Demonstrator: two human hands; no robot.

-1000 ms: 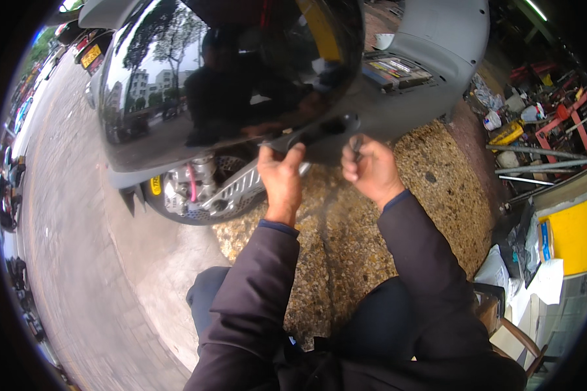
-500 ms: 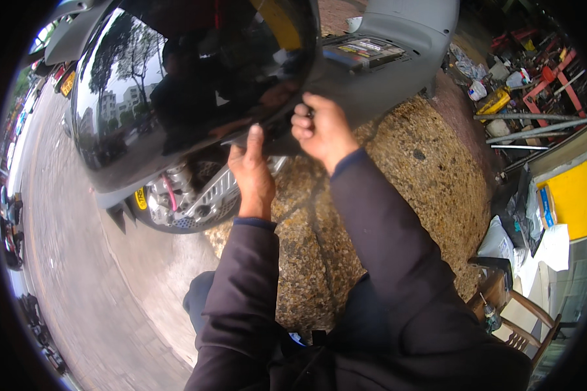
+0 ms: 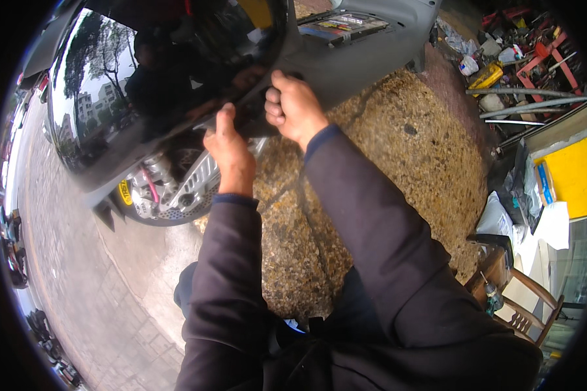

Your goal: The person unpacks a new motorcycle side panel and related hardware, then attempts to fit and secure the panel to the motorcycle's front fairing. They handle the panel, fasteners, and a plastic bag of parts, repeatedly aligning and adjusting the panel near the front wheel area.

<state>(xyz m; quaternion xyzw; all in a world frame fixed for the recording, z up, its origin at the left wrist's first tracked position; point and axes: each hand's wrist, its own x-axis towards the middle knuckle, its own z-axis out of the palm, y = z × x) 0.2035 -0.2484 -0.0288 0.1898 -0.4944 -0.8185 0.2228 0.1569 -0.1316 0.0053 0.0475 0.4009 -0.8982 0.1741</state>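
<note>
The black panel [image 3: 169, 111] slants lengthwise, up toward the right.

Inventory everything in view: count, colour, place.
black panel: 1, black, upper left
grey panel: 1, grey, top centre
wheel: 1, black, below black panel
floor: 1, speckled brown, centre
pavement: 1, grey, left
vehicles: several, dark, left edge
scrap pile: 1, mixed, upper right
board: 1, yellow, right
paper: 1, white, below board
chair: 1, brown, lower right
drill: 1, green, by chair
left hand: 1, bare, at black panel
right hand: 1, bare, beside left
sleeves: 2, dark, lower centre
</note>
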